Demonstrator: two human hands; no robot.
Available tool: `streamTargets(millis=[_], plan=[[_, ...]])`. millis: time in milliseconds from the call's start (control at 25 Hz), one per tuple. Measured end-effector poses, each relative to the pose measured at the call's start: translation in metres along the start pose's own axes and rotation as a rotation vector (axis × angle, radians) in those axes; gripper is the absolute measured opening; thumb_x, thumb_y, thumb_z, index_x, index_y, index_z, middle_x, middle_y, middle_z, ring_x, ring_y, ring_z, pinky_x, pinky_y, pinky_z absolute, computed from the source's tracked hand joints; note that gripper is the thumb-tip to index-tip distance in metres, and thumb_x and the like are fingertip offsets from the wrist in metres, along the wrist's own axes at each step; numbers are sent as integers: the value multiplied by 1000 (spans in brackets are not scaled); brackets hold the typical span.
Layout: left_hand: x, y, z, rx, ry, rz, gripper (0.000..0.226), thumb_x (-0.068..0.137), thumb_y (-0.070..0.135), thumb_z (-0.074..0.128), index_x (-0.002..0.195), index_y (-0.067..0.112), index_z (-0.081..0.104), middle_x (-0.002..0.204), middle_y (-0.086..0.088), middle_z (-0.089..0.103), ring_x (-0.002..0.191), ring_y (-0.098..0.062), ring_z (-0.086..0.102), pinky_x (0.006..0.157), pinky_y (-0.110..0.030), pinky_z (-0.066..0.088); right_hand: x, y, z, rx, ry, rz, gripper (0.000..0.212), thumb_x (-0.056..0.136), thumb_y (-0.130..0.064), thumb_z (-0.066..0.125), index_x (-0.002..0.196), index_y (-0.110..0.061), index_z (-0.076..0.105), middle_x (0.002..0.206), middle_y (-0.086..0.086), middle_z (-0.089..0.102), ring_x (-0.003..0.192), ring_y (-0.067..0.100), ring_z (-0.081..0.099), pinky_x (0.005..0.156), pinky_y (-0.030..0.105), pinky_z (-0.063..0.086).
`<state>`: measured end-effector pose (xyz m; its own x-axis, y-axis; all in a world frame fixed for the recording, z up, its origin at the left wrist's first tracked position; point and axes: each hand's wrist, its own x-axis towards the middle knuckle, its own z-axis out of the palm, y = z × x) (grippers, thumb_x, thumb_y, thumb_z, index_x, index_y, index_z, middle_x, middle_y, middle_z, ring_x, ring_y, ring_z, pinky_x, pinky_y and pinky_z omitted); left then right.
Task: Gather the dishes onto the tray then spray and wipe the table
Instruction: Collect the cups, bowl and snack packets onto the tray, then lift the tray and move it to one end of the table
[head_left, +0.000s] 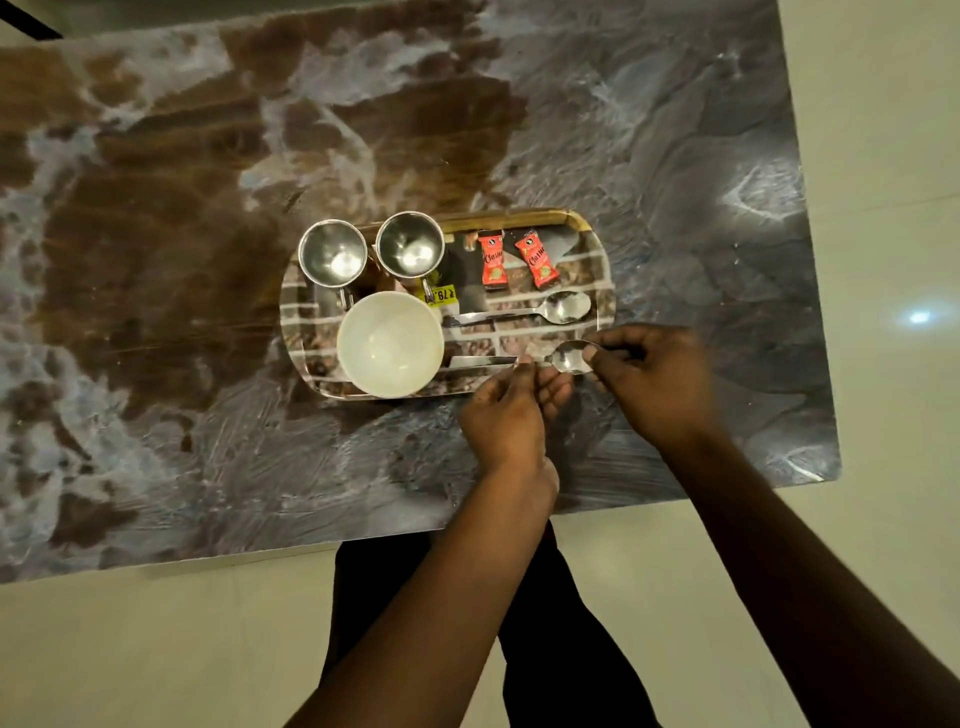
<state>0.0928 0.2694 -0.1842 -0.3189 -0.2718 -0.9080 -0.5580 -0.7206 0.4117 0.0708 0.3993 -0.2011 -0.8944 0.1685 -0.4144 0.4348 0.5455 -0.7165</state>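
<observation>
A patterned tray (602, 270) lies on the marble table (208, 208). On it stand two steel cups (332, 252) (410, 244), a white bowl (389, 343), two red sachets (492, 260) (536, 258) and a steel spoon (563, 306). A second spoon (569, 357) lies along the tray's near edge. My right hand (654, 379) pinches its bowl end. My left hand (511, 410) touches the middle of its handle with the fingertips.
A yellow price sticker (441, 296) shows on the tray beside the bowl. The table's right edge (810, 312) and near edge border pale floor tiles (893, 156). My dark trousers (545, 623) are below the table edge.
</observation>
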Motion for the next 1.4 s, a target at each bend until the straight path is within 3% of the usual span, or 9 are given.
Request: streamTargets(millis=[160,320,600,760,1040,1160,1240,1320,1400], plan=[[22,3,-1,30,37,23,15,105,5,68,91,-1,71,58,-6,75,47,-14,74,49,-23,62,13,5,13,-50,-1,-51,11,94,-16,78,103,-14,84,77,-14,73,66,-7,68,60,5,48],[32,0,2,68,88,33,17,106,3,66,108,-12,72,56,-7,73,43,-15,71,44,-23,59,15,2,15,-124,8,-93,13,92,-13,78,103,-13,85,82,-8,75,66,-8,66,60,0,43],[29,0,4,111,90,74,14,102,-3,69,102,-17,72,72,-20,74,50,-23,71,47,-27,63,17,-1,14,-196,63,-160,12,90,-8,76,98,-12,85,81,-3,76,62,-7,64,62,-3,42],[15,6,-18,273,33,200,12,96,7,80,88,0,76,70,-12,76,45,-17,68,43,-26,57,16,-2,10,-132,56,-115,9,88,-10,79,96,-14,83,72,-18,67,63,-8,64,58,1,42],[25,100,-120,554,284,901,10,86,18,73,81,26,71,73,8,68,64,-4,62,66,-28,54,33,-10,-4,54,170,17,17,93,-31,78,109,-23,78,88,-8,78,76,3,75,67,22,63],[67,156,-138,509,411,894,16,96,11,70,109,20,72,100,5,70,84,7,65,80,-17,55,49,-11,1,104,166,120,22,96,-29,73,117,-25,75,97,-5,79,89,11,77,86,43,66],[94,182,-138,588,380,759,32,101,14,70,133,13,67,119,-1,68,106,-7,68,99,-29,59,56,-14,6,136,169,184,15,96,-28,71,110,-30,75,94,-4,80,89,17,78,87,50,66],[112,196,-133,668,281,645,32,103,16,70,135,12,69,121,-4,73,115,-24,73,105,-47,61,61,-16,11,169,165,223,12,96,-24,70,104,-30,76,89,-2,80,83,18,79,82,47,67],[118,202,-126,731,203,606,28,102,16,71,129,14,75,115,-5,79,109,-26,78,99,-46,64,65,-19,14,239,153,250,14,97,-14,69,100,-26,76,88,2,82,75,14,79,69,37,67]])
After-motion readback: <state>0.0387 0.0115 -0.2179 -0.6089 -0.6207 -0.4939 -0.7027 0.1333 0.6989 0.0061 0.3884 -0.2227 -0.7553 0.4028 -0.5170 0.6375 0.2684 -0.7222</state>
